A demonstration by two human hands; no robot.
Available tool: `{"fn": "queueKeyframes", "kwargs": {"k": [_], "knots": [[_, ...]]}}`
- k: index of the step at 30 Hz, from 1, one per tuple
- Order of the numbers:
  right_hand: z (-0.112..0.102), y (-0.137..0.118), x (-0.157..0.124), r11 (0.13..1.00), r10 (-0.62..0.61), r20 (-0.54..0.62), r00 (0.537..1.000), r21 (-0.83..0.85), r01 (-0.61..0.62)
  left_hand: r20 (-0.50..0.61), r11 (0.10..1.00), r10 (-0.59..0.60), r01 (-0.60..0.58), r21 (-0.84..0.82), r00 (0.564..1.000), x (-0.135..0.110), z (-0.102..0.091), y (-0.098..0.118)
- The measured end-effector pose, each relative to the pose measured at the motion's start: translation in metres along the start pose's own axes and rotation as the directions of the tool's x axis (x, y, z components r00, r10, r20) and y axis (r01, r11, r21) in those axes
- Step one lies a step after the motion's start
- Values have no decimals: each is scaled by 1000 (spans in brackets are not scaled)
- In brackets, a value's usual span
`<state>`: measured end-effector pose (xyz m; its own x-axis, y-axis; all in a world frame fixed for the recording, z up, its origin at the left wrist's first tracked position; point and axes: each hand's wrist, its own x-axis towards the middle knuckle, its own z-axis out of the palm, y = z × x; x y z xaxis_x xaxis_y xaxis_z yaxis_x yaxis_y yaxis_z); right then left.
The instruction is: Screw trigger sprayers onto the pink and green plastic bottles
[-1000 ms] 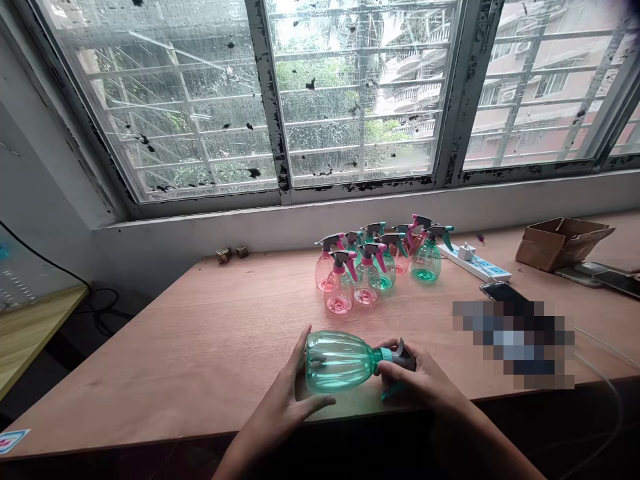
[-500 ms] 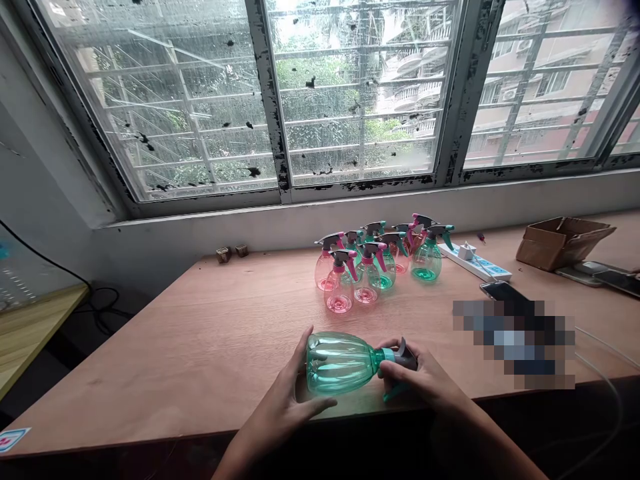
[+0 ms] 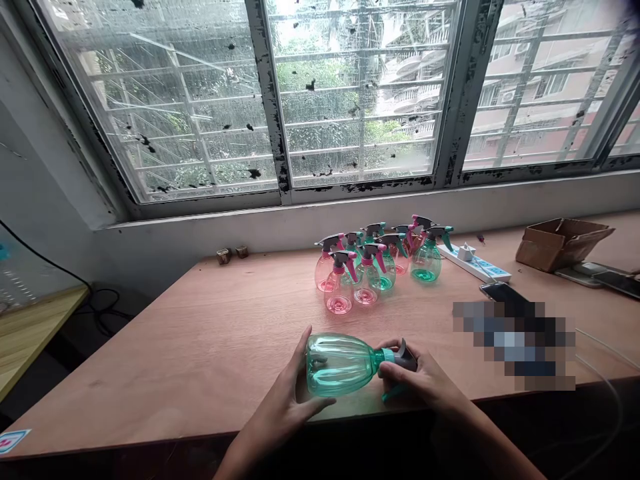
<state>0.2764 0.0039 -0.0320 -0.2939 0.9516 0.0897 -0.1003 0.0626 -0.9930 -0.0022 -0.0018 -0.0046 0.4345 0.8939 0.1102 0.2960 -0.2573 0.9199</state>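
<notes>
A clear green spray bottle [image 3: 340,364] with ribbed sides lies sideways near the table's front edge, its base to the left and its spray head to the right. My left hand [image 3: 293,393] cups the base end, thumb below and fingers behind it. My right hand [image 3: 420,373] is closed around the neck and the dark grey spray head, thumb on the near side. The green trigger [image 3: 394,392] points down toward me, partly under that hand. Some of the right fingers are hidden behind the spray head.
Pink spray bottles [image 3: 340,293] and green spray bottles [image 3: 427,260] stand grouped beyond my hands. To the right are a white power strip [image 3: 475,264], a phone [image 3: 505,293], a blurred patch and an open cardboard box [image 3: 563,243]. The wooden table [image 3: 200,353] runs to the window wall.
Highlights and ribs on the green bottle look shifted, as if it has turned a little about its length. Both hands stay in nearly the same place.
</notes>
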Motion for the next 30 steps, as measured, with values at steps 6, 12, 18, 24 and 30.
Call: {"fn": "queueKeyframes", "kwargs": {"k": [6,12,18,24,30], "knots": [[0,0,0,1000,-8,15,1000,-15,9,-5,1000,-16,16,-26,1000,0,-1,-2],[-1,0,-1,1000,0,13,1000,-31,0,-10,1000,-27,27,6,1000,-2,0,1],[-1,0,-1,1000,18,15,1000,-21,-18,-26,999,4,-3,52,1000,-3,2,2],[-1,-2,-2,999,14,8,1000,-38,-14,-47,992,-56,61,106,997,-3,-2,-3],[0,-2,-3,1000,18,13,1000,-24,-18,-12,999,2,-1,54,1000,0,-1,-4]]}}
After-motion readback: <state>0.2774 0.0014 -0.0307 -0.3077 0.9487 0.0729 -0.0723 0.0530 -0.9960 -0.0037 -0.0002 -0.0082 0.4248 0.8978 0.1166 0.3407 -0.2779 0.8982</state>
